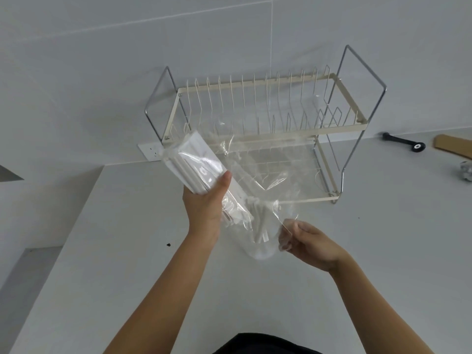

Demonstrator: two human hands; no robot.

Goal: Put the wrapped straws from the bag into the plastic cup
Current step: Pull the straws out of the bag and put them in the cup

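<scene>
The left hand (pixel 204 200) is closed round the bag (pixel 194 162) of straws (pixel 258 223), tilting it so they slide mouth-down into the cup (pixel 258 251) on the worktop (pixel 127 251); the right hand (pixel 310 242) pinches the bag's loose open edge — apparently guiding it; some straws already stand inside.

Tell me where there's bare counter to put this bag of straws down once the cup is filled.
Bare counter lies left of the left hand, out to the counter's left edge, and also right of the right hand, in front of the dish rack. It is crowded at the middle, around the plastic cup and the bag, and at the far right by the black tool.
</scene>
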